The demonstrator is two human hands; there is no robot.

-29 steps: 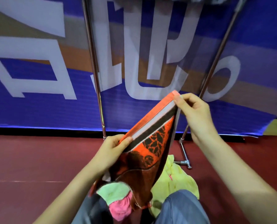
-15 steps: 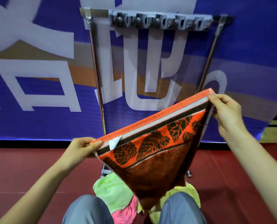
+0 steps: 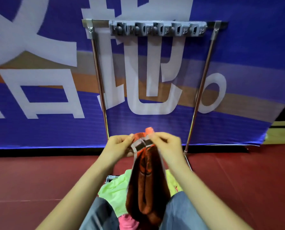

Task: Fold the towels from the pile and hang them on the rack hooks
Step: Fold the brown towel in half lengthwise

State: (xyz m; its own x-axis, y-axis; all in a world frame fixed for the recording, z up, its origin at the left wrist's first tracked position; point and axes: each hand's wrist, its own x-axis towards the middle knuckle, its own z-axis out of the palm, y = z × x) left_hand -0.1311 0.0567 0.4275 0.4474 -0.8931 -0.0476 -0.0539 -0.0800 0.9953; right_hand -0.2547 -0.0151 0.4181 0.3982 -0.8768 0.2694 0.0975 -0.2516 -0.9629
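large white characters on the blue banner (image 3: 238,47), cropped and blurred, none can be read for certain

We seem to be in a sports hall: red court floor (image 3: 38,180), big blue printed banner (image 3: 38,130) behind the rack (image 3: 156,29).

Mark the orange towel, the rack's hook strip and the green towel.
orange towel (image 3: 146,188), head view, on its hanging folded body.
hook strip (image 3: 157,29), head view, middle of the grey strip.
green towel (image 3: 115,188), head view, part showing left of the orange towel.
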